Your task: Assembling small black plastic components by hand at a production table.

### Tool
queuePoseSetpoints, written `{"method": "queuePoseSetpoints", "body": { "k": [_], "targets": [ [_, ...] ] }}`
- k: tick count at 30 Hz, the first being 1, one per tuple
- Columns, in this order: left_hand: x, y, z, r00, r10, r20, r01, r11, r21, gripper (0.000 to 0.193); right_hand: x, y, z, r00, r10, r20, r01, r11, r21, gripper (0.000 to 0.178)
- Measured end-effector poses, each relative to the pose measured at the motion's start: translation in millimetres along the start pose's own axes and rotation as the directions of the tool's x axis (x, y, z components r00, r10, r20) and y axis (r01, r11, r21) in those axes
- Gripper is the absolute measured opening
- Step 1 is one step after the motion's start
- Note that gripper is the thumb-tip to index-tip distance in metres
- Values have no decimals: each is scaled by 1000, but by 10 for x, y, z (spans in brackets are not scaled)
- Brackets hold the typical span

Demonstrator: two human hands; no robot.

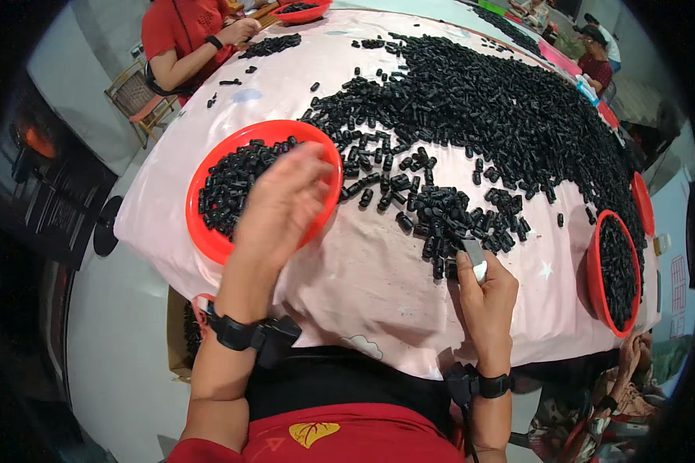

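Note:
My left hand (289,189) is over the right side of a red basin (196,202), its fingers smeared by motion. Small black cylindrical parts (235,174) fill much of that basin. On the right, my right hand (486,301) grips a small knife (473,251) with a flat grey blade and a white piece at the grip. The blade points away from me, at the near edge of a small heap of black parts (444,212). Whether my left fingers hold a part is hidden by the blur.
A large mound of black parts (471,100) spreads across the pale pink tablecloth (347,301). Another red basin (597,282) full of parts stands at the right edge. Across the table at the far left is a person in red (181,46); others sit at the far right.

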State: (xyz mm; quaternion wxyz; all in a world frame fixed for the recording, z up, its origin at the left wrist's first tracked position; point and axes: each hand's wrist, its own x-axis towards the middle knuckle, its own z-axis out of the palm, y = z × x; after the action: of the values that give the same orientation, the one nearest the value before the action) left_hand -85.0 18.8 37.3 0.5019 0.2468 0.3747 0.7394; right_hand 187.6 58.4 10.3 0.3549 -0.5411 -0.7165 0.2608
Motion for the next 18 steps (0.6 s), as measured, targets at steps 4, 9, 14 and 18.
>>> {"method": "queuePoseSetpoints", "body": {
  "k": [4, 9, 14, 18],
  "targets": [
    [58, -428, 403, 946, -155, 285, -67, 765, 640, 24, 33, 99, -51, 999, -30, -28, 29, 999, -34, 21],
    [105, -722, 435, 913, -6, 407, -389, 278, 878, 22, 38, 104, -100, 999, 29, -39, -30, 999, -30, 20],
    [89, -757, 431, 857, 70, 510, -515, 92, 852, 21, 17, 123, -73, 998, 16, -56, -10, 995, 97, 17],
    [51, -719, 435, 887, 4, 461, -454, 182, 872, 18, -42, -29, -111, 999, 34, 4, -35, 996, 77, 17]
  ]
}}
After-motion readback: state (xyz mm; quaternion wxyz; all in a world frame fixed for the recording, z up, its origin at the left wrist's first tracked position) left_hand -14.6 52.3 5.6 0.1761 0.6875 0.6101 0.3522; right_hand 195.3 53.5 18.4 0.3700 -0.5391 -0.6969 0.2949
